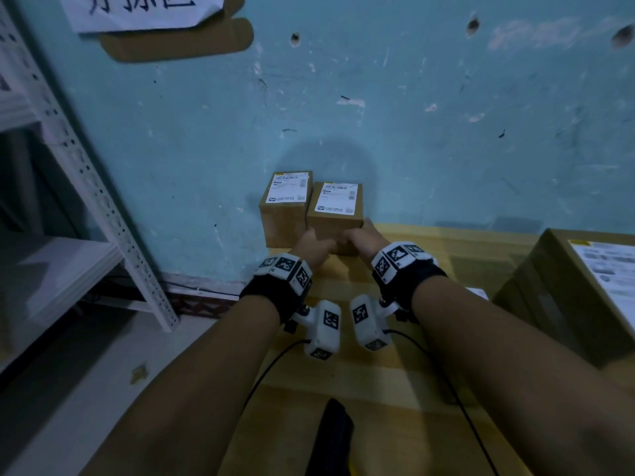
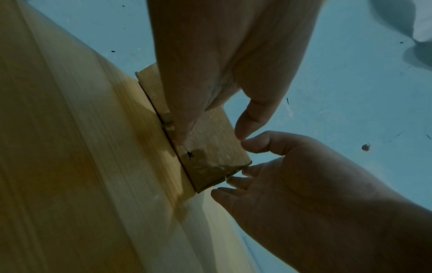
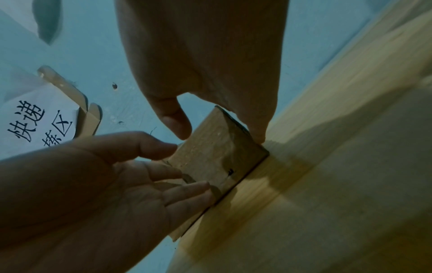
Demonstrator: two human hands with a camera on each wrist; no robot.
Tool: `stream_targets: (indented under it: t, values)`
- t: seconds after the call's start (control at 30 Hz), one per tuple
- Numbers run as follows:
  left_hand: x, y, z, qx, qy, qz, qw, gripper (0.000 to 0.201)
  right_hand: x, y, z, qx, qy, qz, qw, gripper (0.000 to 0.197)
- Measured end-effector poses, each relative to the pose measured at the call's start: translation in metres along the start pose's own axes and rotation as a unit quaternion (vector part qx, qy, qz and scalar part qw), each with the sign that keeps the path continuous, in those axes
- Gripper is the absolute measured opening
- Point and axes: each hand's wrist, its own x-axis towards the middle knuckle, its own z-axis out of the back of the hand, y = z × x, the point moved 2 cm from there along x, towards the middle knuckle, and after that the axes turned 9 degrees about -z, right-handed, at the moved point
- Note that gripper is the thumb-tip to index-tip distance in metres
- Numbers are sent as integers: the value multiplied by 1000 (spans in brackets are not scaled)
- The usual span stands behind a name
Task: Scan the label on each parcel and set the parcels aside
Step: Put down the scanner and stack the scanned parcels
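Note:
Two small cardboard parcels with white labels on top stand side by side at the table's far edge, against the blue wall. The left parcel [image 1: 283, 219] is untouched. Both hands are at the right parcel [image 1: 331, 228], which rests on the table. My left hand [image 1: 311, 243] touches its front left corner, with straight fingers lying along the cardboard [image 3: 210, 157]. At the parcel's right end, my right hand [image 1: 359, 237] has spread fingers brushing the corner [image 2: 210, 147]. The two thumbs nearly meet above the parcel.
A large labelled carton [image 1: 563, 290] stands on the wooden table [image 1: 446, 255] at the right. A black scanner [image 1: 333, 438] lies near the front edge. A white metal shelf rack [image 1: 103, 207] stands on the floor to the left. A paper sign [image 1: 137, 8] hangs on the wall.

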Motion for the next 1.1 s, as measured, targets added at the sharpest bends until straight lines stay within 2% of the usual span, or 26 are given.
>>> stream_targets:
  t: [0.1, 0.2, 0.27, 0.43, 0.53, 0.67, 0.8, 0.93, 1.0, 1.03, 1.1]
  values:
    - [-1, -1, 0, -18, 5, 18, 1000, 32, -18, 7, 6, 2, -12, -13, 1000, 75]
    - [-11, -7, 0, -37, 9, 40, 998, 47, -36, 11, 16, -10, -30, -8, 999, 86]
    - [-22, -17, -2, -45, 16, 40, 998, 52, -51, 15, 24, -4, -29, 0, 1000, 84]
    - [-65, -63, -19, -83, 43, 6, 996, 22, -102, 30, 47, -8, -57, 38, 998, 72]
    - [-94, -91, -36, -93, 70, -22, 993, 24, -141, 28, 62, 4, -65, 66, 996, 66]
    - [-137, -118, -68, -75, 105, -53, 990, 23, -192, 10, 91, 2, -103, 87, 991, 56]
    - [-179, -137, -104, -43, 136, -93, 985, 37, -235, -18, 128, -14, -160, 108, 981, 51]
    - [-210, -146, -135, -31, 191, -64, 979, 21, -272, -39, 168, -33, -191, 129, 973, 43]
    - [-219, -150, -143, 8, 208, -52, 977, 26, -285, -47, 191, -58, -227, 131, 963, 40]
    - [-221, -152, -146, 36, 205, -52, 977, 27, -288, -52, 202, -68, -240, 127, 960, 39]
    - [-221, -155, -149, 57, 188, -61, 979, 13, -294, -63, 221, -91, -256, 110, 956, 40]
